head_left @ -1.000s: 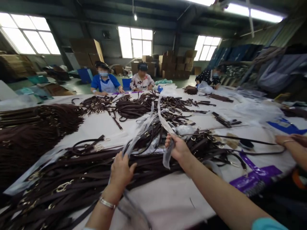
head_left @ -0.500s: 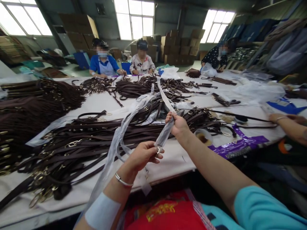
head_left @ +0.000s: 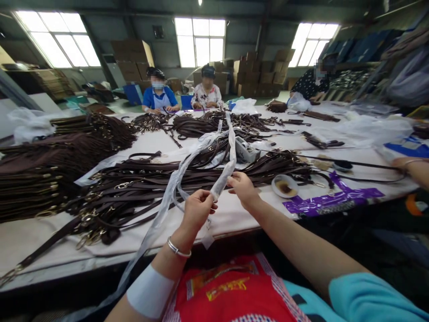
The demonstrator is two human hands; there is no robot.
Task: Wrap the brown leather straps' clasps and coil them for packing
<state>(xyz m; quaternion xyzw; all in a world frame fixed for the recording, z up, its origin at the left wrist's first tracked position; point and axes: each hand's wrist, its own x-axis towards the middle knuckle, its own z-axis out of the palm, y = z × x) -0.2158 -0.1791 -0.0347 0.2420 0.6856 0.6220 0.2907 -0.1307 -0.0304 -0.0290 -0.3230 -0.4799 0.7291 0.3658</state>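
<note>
A long strip of translucent plastic sleeve point(head_left: 231, 154) runs from the far pile of straps toward me. My left hand point(head_left: 200, 208) pinches its near end; a metal clasp there is mostly hidden by the fingers. Just to the right, my right hand point(head_left: 244, 190) has its fingertips closed on the sleeve's edge. More loose plastic film point(head_left: 170, 194) loops left of my hands and hangs down over the table edge. Dark brown straps point(head_left: 187, 179) with metal clips lie heaped beyond both hands.
At left stands a tall stack of brown pieces point(head_left: 56, 165). A grey device point(head_left: 246, 150), a round dish point(head_left: 284, 185) and a purple plastic bag point(head_left: 335, 201) lie ahead and right. Several people sit or stand around the table point(head_left: 231, 217); a co-worker's arm point(head_left: 417, 172) reaches in at right.
My right hand has loosened from its wrapped grip and slid down the sleeve, nearer to my left hand. The left hand has moved slightly left and up. The view has shifted.
</note>
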